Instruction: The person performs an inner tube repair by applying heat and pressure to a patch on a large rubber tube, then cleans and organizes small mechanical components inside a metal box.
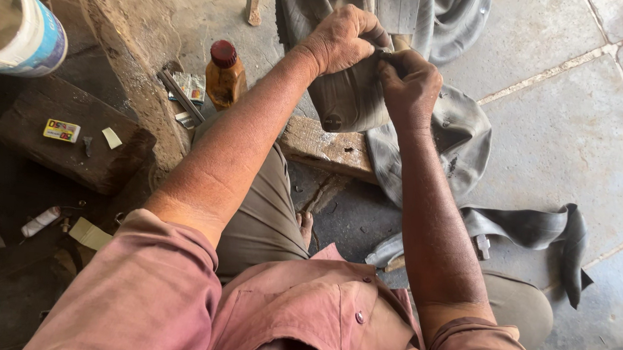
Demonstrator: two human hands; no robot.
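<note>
The left hand [343, 38] and the right hand [410, 84] are close together, almost touching, up near the top of the view. Both hands are pinching the same spot on a grey rubber tube [351, 95]. The left hand is curled over the top of the tube, with its fingers closed on the rubber. The right hand has its fingers squeezed shut on a tiny bit at that spot, and it is too small to tell what it is.

The rubber tube is big and floppy. One part is folded over a wooden block [323, 149] right under the hands. More of it lies in a heap on the stone floor [562, 131], and a long flat part runs off to the right, past the person's knee.

A small brown bottle [225, 78] with a dark red cap stands upright on the floor, just left of the left arm. Near the bottle lie a thin metal stick [182, 96] and some little packets.

Further left is a dark wooden beam [72, 141]. On it sit a small yellow box [61, 131] and a pale scrap of paper. A white bucket [21, 25] with a blue band is in the top left corner.

The person sits low and wears a pink shirt [276, 315] and tan trousers.
</note>
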